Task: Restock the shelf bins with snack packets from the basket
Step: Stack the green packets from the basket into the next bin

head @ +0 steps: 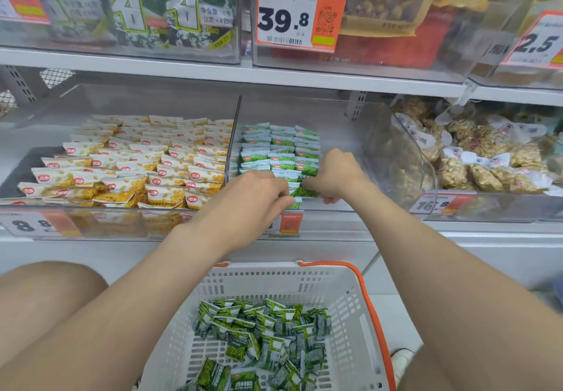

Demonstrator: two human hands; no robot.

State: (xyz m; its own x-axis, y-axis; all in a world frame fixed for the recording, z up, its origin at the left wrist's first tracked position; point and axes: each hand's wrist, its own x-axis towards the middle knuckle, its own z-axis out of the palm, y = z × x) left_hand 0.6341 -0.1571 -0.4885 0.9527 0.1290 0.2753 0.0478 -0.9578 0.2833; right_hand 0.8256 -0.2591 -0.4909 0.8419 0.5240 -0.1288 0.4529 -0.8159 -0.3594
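A clear shelf bin (341, 134) holds neat rows of green snack packets (281, 150) on its left side. Both hands reach over its front edge. My left hand (253, 198) pinches a green packet (295, 203) at the front of the rows. My right hand (335, 174) grips another green packet (306, 191) right beside it. Below, a white basket (344, 302) with an orange handle holds several loose green packets (265, 336).
The bin to the left is full of yellow-and-white snack packets (146, 162). To the right stands a bin of clear-wrapped brown snacks (487, 153). An upper shelf (213, 71) with price tags overhangs the bins. My knee (45, 293) is at lower left.
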